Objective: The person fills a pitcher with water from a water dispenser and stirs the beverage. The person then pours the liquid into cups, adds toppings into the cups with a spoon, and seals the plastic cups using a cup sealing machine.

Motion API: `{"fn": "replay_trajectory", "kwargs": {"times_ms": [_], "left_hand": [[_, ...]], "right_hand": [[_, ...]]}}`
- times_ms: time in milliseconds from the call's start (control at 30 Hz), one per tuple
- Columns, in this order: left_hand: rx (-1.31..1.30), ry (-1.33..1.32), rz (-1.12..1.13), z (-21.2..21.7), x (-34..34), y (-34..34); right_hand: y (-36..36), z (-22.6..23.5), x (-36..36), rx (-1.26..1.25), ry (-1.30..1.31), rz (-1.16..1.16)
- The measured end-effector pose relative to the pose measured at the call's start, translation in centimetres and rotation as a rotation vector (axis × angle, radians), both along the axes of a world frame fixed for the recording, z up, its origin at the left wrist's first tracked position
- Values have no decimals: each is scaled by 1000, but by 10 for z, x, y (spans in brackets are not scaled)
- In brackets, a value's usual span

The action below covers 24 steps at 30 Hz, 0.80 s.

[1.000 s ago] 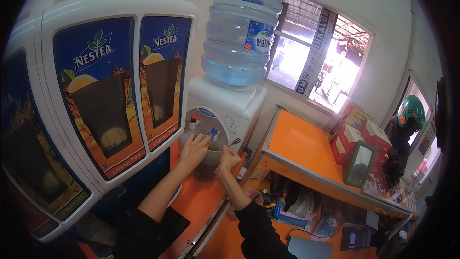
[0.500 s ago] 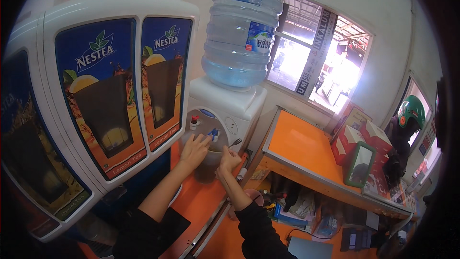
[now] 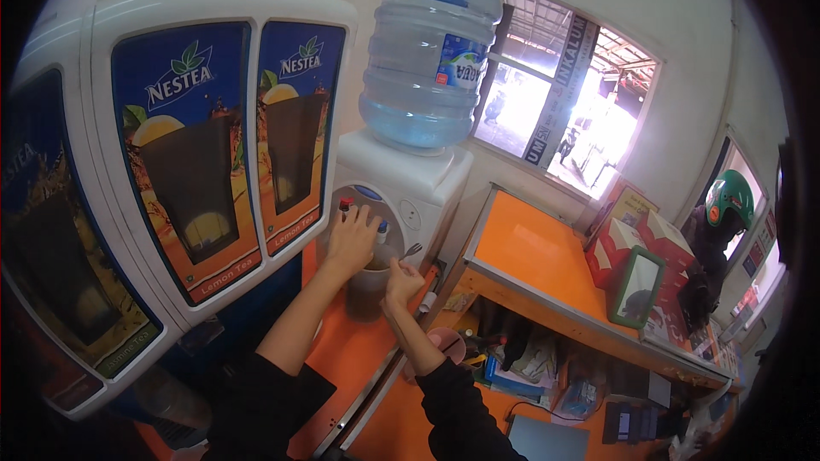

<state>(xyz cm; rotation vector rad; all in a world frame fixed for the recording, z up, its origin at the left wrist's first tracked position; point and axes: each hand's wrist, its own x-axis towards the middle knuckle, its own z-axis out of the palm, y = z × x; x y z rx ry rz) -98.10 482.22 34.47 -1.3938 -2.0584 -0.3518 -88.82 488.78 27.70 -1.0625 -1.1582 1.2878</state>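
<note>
My left hand reaches up to the dispenser's taps, its fingers stretched and apart over the red tap; whether they press it I cannot tell. Beside those fingers is the blue tap. My right hand is closed on a fork, tines pointing up, beside the rim of a tall see-through pitcher. The pitcher stands below the taps on the orange counter, with something darkish inside. Above, a large blue water bottle sits upside down on the white water dispenser.
A big white drink machine with picture panels stands close on the left. On the right, an orange-topped shelf carries red-and-white boxes and a green-framed mirror. A pink cup and clutter sit under it.
My left hand has moved up and slightly left, from the blue tap to the red one. The right hand stays beside the pitcher with the fork; the view has shifted slightly.
</note>
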Motion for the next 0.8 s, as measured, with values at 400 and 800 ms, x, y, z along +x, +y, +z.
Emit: {"fn": "replay_trajectory", "kwargs": {"times_ms": [400, 800], "left_hand": [[296, -269, -53, 3, 29, -19], [509, -733, 63, 2, 140, -139]], "right_hand": [[-13, -23, 19, 140, -7, -52], [-90, -47, 161, 136, 215, 160]]}}
